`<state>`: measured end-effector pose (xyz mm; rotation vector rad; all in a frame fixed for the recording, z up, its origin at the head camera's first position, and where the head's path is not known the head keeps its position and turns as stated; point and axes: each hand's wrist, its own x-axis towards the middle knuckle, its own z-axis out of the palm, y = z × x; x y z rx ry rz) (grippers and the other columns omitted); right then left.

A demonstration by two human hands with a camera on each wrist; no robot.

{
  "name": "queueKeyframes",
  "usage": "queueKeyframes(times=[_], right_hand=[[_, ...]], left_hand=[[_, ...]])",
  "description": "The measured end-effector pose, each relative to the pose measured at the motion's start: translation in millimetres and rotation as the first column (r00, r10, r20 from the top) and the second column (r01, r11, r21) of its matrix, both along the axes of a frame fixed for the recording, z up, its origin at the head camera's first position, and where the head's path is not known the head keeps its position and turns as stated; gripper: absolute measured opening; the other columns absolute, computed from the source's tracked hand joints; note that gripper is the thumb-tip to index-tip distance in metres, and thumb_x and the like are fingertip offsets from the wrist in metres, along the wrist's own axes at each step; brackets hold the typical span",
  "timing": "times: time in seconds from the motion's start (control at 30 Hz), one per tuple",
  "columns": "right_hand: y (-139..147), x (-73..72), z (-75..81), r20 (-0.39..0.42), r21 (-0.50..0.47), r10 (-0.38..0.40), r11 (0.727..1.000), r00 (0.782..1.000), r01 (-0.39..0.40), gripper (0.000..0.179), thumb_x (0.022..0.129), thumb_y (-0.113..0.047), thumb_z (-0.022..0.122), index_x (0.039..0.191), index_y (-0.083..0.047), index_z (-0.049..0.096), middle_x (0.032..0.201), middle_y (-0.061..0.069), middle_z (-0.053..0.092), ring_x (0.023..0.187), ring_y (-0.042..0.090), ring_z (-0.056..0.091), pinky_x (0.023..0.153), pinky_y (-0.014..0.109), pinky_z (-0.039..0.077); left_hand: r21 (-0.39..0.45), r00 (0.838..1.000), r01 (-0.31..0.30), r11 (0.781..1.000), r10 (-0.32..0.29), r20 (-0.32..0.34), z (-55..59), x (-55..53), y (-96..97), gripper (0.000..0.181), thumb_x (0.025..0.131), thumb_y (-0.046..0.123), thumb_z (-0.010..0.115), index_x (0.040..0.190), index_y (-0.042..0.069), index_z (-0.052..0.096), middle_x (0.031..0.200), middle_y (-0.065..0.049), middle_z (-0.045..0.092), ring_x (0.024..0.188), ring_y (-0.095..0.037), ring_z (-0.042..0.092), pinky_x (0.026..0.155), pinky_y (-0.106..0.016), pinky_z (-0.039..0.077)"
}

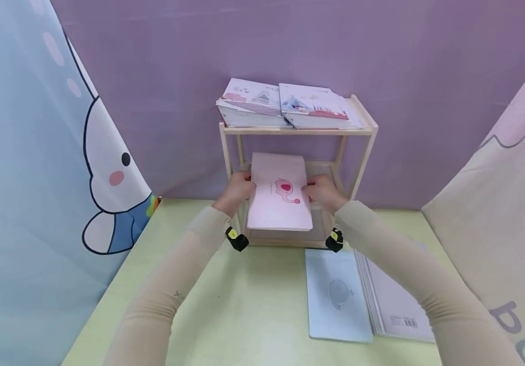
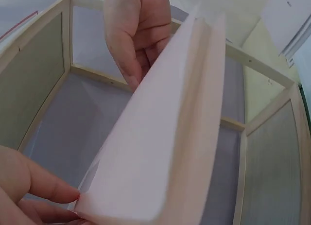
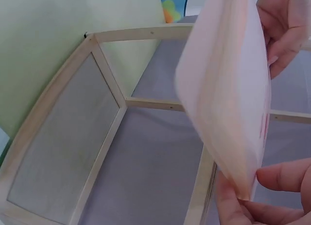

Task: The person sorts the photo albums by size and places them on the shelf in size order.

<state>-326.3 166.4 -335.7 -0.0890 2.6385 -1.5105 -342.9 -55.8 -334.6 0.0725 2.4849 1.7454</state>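
Pink softcover notebook with a red elephant drawing [image 1: 278, 203] is held over the lower shelf of a pale wooden two-tier rack [image 1: 299, 131], between the front posts; can't tell if it touches that shelf. Both arms in beige sleeves reach forward from the lower corners. Left hand [image 1: 237, 190] pinches the left edge, thumb and fingers nearly closed; right hand [image 1: 325, 193] pinches the right edge likewise. Wrist views show covers and pages bulging between the hands. Rack posts stand close by both hands; upper tier overhead holds a left stack of white illustrated books [image 1: 253, 99] and a right stack of white illustrated books [image 1: 314, 104]. On the light green table [image 1: 244, 305], right of centre: pale blue whale-print notebook [image 1: 340, 300] beside grey-white barcoded book [image 1: 395, 300], partly hidden by the right forearm.
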Motion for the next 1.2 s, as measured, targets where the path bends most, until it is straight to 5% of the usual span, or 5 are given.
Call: queueKeyframes(times=[0.1, 0.27, 0.57, 0.97, 1.2], right_hand=[[0.1, -4.1, 1.6, -0.028, 0.083, -0.023, 0.996, 0.999, 0.025, 0.030, 0.089, -0.004, 0.049, 0.111, 0.013, 0.061, 0.111, 0.026, 0.063, 0.091, 0.025, 0.059, 0.083, 0.041, 0.053], [0.8, -16.9, 7.9, -0.075, 0.186, -0.016, 0.982, 0.997, 0.030, 0.022, 0.087, -0.004, 0.051, 0.094, 0.011, 0.067, 0.091, 0.021, 0.068, 0.074, 0.022, 0.058, 0.062, 0.027, 0.049], [-3.5, -35.2, 15.6, -0.029, 0.165, -0.080, 0.983, 0.996, 0.083, 0.012, 0.085, -0.005, 0.057, 0.083, 0.007, 0.061, 0.075, 0.009, 0.059, 0.075, 0.026, 0.053, 0.065, 0.034, 0.047], [-12.8, -42.8, 9.5, 0.089, 0.041, -0.154, 0.988, 0.984, 0.150, 0.035, 0.086, 0.000, 0.058, 0.119, 0.009, 0.054, 0.116, 0.023, 0.059, 0.098, 0.030, 0.059, 0.093, 0.041, 0.048], [-26.0, -48.3, 15.1, 0.125, 0.040, -0.207, 0.978, 0.970, 0.204, 0.035, 0.087, -0.004, 0.060, 0.119, 0.006, 0.051, 0.119, 0.020, 0.057, 0.106, 0.032, 0.058, 0.092, 0.042, 0.049]], left_hand=[[-0.020, 1.000, -0.007, 1.000, 0.007, 0.023, 1.1, -4.1, 4.3, 0.058, 0.086, -0.006, 0.042, 0.143, -0.006, 0.030, 0.146, -0.019, 0.035, 0.135, -0.029, 0.032, 0.106, -0.037, 0.035], [-0.081, 0.998, -0.062, 0.995, 0.061, -0.013, 3.7, -7.6, 12.2, 0.051, 0.087, -0.003, 0.041, 0.138, -0.008, 0.038, 0.140, -0.021, 0.042, 0.128, -0.033, 0.040, 0.102, -0.040, 0.040], [-0.091, 0.995, -0.095, 0.991, 0.098, 0.034, 11.3, -19.0, 17.2, 0.058, 0.091, 0.003, 0.040, 0.146, -0.003, 0.024, 0.149, -0.019, 0.030, 0.132, -0.032, 0.034, 0.106, -0.040, 0.036], [-0.110, 0.988, -0.136, 0.985, 0.143, 0.061, 11.6, -40.6, 23.9, 0.059, 0.087, 0.001, 0.042, 0.144, -0.003, 0.026, 0.144, -0.018, 0.037, 0.129, -0.027, 0.038, 0.106, -0.037, 0.036], [-0.191, 0.971, -0.203, 0.960, 0.223, 0.086, 21.1, -48.8, 22.8, 0.049, 0.091, 0.004, 0.043, 0.139, -0.002, 0.038, 0.137, -0.017, 0.047, 0.115, -0.026, 0.050, 0.094, -0.036, 0.047]])
